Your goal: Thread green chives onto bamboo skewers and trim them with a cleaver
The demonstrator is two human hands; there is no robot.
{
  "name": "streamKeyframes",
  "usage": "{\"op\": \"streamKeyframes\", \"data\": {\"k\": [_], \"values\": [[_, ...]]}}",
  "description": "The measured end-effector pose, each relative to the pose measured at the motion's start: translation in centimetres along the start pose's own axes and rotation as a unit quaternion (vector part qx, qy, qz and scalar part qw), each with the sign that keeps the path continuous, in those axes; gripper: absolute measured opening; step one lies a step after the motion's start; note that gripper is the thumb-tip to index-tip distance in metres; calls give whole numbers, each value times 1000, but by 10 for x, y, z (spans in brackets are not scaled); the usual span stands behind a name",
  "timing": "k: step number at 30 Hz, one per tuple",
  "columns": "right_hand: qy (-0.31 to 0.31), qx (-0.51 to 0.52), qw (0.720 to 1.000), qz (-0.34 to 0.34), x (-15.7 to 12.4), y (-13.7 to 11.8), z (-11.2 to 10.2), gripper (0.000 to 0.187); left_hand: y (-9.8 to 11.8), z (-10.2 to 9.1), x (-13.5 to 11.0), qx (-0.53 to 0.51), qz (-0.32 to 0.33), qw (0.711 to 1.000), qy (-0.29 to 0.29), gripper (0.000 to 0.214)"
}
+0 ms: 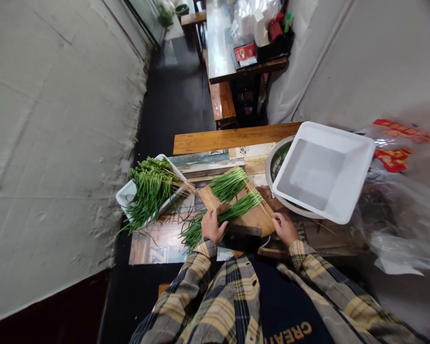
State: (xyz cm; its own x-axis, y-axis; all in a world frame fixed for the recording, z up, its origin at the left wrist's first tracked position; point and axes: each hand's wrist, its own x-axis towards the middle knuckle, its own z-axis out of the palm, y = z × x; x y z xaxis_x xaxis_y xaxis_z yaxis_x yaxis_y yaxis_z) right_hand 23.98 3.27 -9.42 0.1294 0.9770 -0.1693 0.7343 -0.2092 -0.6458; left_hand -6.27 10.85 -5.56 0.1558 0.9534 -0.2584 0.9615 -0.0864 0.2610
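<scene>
My left hand [212,226] rests over a bundle of green garlic chives [241,205], thumb out to the side and the other fingers curled onto the stalks. My right hand [285,229] pinches the ends of thin bamboo skewers [263,202], which run through the stalk ends. Under them is a brown wooden board [255,220]. A second chive bunch [229,185] lies farther back on it, its stalk ends also at the skewers. Between my hands, along the near edge, sits a dark rectangular block [242,238].
At left, a white tray [123,196] bears a heap of skewered chives [151,184]. To the right, an empty white tub [318,174] sits tilted over a metal basin [269,168]. Plastic bags [397,205] lie beyond it. Another table [218,43] and a bench stand ahead.
</scene>
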Motion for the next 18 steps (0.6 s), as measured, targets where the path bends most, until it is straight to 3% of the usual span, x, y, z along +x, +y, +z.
{"op": "streamKeyframes", "data": {"k": [2,4,8,14,18], "values": [[-11,4,1000,-25,-12,-11,-6,26,-14,-3,-9,-15,-37,999,20,59],[-65,-1,995,-76,-29,-22,-8,22,-24,-5,-17,-21,-63,997,30,54],[-167,-79,967,-173,-62,-34,6,25,-29,-4,-26,-19,-61,998,24,57],[-159,-139,963,-169,-83,-31,40,41,-1,4,-13,-12,40,999,-27,77],[-162,-122,964,-175,-86,-33,42,45,20,5,3,-10,86,995,-51,83]]}}
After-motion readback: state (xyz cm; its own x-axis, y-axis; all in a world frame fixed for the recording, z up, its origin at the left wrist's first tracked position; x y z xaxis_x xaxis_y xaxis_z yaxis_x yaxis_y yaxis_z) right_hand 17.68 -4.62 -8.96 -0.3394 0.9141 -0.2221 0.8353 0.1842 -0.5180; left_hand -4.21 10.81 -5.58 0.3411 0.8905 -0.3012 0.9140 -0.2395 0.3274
